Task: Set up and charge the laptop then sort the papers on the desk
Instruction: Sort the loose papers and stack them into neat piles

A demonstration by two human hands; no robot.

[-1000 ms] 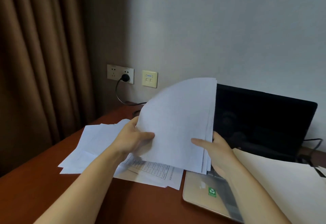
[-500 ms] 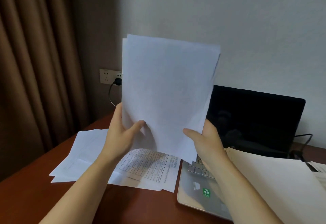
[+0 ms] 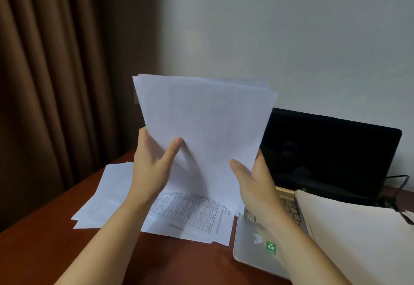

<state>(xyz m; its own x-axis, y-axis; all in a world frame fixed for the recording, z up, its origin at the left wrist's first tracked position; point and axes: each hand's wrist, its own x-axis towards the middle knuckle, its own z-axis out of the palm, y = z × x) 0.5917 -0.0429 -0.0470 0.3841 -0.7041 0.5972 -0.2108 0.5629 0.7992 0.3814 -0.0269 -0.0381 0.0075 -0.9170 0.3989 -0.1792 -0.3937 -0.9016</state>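
Left hand: your left hand pinches the stack of papers at its lower left edge, thumb in front, fingers behind.
Right hand: your right hand pinches the lower right edge.
Stack of papers: upright, above the surface.
Loose papers: the loose papers lie flat under your 2 hands.
Laptop: the laptop stands open on the right, screen dark.

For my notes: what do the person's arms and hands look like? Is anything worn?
The left forearm and right forearm are bare; no sleeves show. The left hand and right hand carry no gloves, rings, watch or bracelet that I can see.
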